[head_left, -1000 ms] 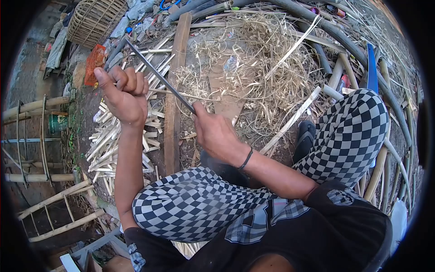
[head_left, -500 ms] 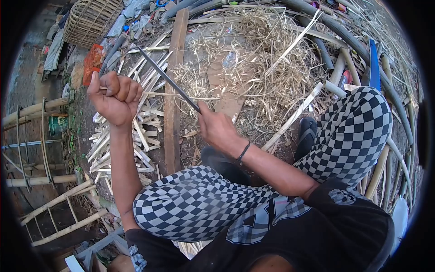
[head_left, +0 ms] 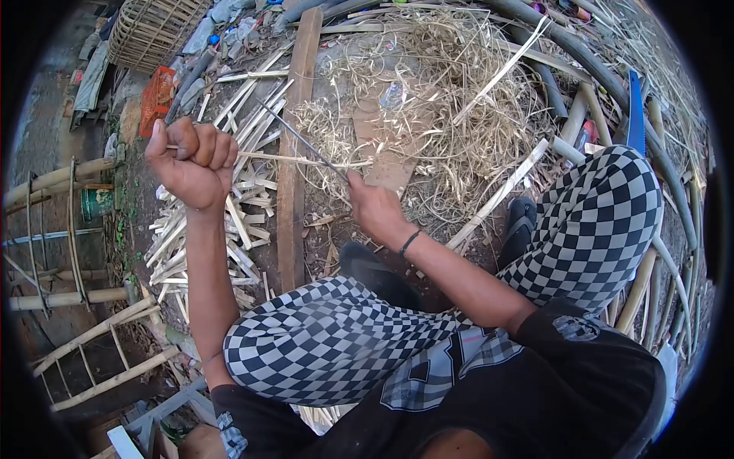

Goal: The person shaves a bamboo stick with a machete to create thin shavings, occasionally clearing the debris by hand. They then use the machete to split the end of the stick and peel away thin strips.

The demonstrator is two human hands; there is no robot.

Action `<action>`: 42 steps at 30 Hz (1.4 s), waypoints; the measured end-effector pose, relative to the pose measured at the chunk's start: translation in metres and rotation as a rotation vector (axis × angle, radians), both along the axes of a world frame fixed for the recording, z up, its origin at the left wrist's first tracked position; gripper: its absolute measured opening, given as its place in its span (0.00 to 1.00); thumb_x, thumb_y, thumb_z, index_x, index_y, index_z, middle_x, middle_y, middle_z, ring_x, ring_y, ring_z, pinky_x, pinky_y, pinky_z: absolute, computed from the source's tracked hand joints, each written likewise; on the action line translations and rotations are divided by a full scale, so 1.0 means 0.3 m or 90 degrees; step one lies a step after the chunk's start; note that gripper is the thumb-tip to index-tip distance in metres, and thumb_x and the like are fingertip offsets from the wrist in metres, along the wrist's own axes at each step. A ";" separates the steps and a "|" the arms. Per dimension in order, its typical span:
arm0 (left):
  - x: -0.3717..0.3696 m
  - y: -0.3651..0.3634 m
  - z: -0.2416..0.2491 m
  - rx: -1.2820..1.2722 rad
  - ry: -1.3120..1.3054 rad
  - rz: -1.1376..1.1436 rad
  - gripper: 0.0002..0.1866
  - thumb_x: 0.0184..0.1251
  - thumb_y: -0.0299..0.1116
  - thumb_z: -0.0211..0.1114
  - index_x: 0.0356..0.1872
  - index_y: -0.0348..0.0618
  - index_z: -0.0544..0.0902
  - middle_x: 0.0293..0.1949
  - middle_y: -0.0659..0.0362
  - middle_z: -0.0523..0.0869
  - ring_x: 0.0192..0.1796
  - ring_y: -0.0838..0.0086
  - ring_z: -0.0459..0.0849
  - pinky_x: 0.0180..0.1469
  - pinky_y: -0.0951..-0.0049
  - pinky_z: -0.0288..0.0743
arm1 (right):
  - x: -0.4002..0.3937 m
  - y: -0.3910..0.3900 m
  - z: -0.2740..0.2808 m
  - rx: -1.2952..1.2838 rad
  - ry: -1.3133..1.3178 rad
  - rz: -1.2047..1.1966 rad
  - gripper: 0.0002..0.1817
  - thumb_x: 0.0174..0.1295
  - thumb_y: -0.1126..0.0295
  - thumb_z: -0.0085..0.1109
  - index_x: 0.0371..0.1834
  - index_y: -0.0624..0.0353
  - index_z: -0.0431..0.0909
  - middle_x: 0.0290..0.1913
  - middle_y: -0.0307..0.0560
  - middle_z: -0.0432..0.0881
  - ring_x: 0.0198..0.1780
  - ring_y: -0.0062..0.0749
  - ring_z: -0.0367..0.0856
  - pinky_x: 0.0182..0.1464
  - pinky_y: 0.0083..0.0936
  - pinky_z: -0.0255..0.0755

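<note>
My left hand [head_left: 191, 164] is closed in a fist around a thin bamboo strip [head_left: 310, 161], whose free length points right across a wooden beam. In my right hand [head_left: 375, 206] is a long, narrow knife [head_left: 302, 139], its blade angled up and to the left, edge-on to the view. The blade crosses over the strip near the strip's right end. My right fingers wrap the handle and hide it. Below and beside my left fist lies a pile of split bamboo sticks [head_left: 248, 218].
The wooden beam [head_left: 292, 229] lies lengthwise before my legs. Curly shavings [head_left: 459, 99] cover the ground around a cardboard piece [head_left: 391, 176]. A blue saw [head_left: 635, 115] stands at the right by bamboo poles [head_left: 577, 46]. A woven basket [head_left: 153, 30] and orange crate [head_left: 157, 99] are upper left.
My right hand has shifted slightly right and down, and the knife has turned so its blade looks thinner. My left fist with the strip stays nearly in place.
</note>
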State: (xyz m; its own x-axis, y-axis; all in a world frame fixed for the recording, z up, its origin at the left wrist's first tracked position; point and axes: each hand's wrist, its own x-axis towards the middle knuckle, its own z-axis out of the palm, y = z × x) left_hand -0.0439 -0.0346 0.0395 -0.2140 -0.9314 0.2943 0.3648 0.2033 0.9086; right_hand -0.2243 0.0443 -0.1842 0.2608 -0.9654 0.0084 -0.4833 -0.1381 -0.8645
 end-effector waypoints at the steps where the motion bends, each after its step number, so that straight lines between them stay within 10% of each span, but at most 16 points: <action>1: -0.004 0.006 -0.003 -0.002 -0.001 -0.001 0.27 0.80 0.53 0.42 0.18 0.55 0.55 0.11 0.70 0.49 0.14 0.81 0.42 0.17 0.74 0.41 | -0.016 0.001 -0.097 -0.002 -0.001 -0.001 0.13 0.70 0.72 0.47 0.56 0.57 0.67 0.25 0.67 0.81 0.33 0.70 0.82 0.38 0.60 0.74; 5: -0.001 -0.002 0.005 0.014 -0.016 0.023 0.29 0.79 0.57 0.42 0.17 0.55 0.55 0.10 0.70 0.49 0.14 0.82 0.41 0.18 0.75 0.42 | -0.044 -0.024 -0.213 0.102 0.157 -0.036 0.16 0.63 0.77 0.50 0.55 0.59 0.68 0.28 0.65 0.84 0.36 0.65 0.86 0.39 0.56 0.78; 10: 0.006 -0.004 -0.004 0.021 -0.005 0.072 0.29 0.79 0.57 0.43 0.17 0.55 0.55 0.11 0.69 0.50 0.15 0.82 0.42 0.18 0.75 0.42 | -0.010 0.005 0.058 0.066 0.079 0.021 0.14 0.68 0.73 0.46 0.56 0.56 0.65 0.26 0.67 0.82 0.33 0.69 0.83 0.37 0.60 0.74; 17: 0.011 0.000 -0.009 0.049 -0.009 0.106 0.27 0.78 0.54 0.46 0.18 0.55 0.55 0.13 0.70 0.49 0.15 0.82 0.42 0.19 0.74 0.40 | -0.111 0.038 -0.348 0.166 0.254 -0.030 0.14 0.66 0.75 0.48 0.54 0.56 0.70 0.35 0.64 0.87 0.41 0.61 0.88 0.42 0.54 0.80; 21: 0.010 -0.007 -0.015 0.017 0.004 0.130 0.29 0.79 0.57 0.47 0.18 0.55 0.54 0.14 0.70 0.49 0.16 0.81 0.42 0.20 0.74 0.39 | -0.130 -0.004 -0.280 0.198 0.299 0.020 0.15 0.66 0.75 0.49 0.55 0.59 0.72 0.40 0.65 0.87 0.44 0.60 0.88 0.46 0.52 0.80; 33: -0.016 -0.020 -0.053 -0.063 0.016 0.341 0.32 0.78 0.69 0.39 0.26 0.50 0.61 0.23 0.67 0.59 0.24 0.79 0.55 0.29 0.75 0.52 | -0.182 -0.091 -0.196 0.497 -0.357 -0.114 0.17 0.71 0.72 0.47 0.61 0.65 0.69 0.27 0.54 0.82 0.17 0.38 0.83 0.19 0.34 0.78; 35: -0.043 -0.020 -0.046 -0.084 0.056 0.343 0.31 0.79 0.67 0.40 0.26 0.50 0.61 0.23 0.67 0.59 0.25 0.79 0.56 0.29 0.75 0.53 | -0.170 -0.097 -0.119 0.498 -0.316 -0.101 0.16 0.73 0.71 0.47 0.60 0.63 0.69 0.28 0.59 0.83 0.23 0.50 0.85 0.26 0.43 0.80; 38: -0.005 -0.011 -0.045 -0.060 0.050 0.237 0.30 0.80 0.66 0.42 0.25 0.51 0.59 0.23 0.67 0.59 0.25 0.79 0.56 0.29 0.75 0.52 | -0.111 -0.073 -0.016 0.024 -0.078 -0.041 0.14 0.73 0.69 0.47 0.58 0.60 0.67 0.34 0.70 0.82 0.42 0.73 0.81 0.47 0.58 0.73; 42: -0.010 -0.006 -0.067 -0.069 -0.001 0.279 0.32 0.78 0.68 0.41 0.24 0.52 0.55 0.19 0.68 0.54 0.21 0.80 0.51 0.23 0.74 0.45 | -0.074 -0.010 0.217 0.058 -0.105 0.051 0.12 0.72 0.69 0.48 0.55 0.60 0.67 0.36 0.69 0.83 0.40 0.72 0.81 0.45 0.60 0.73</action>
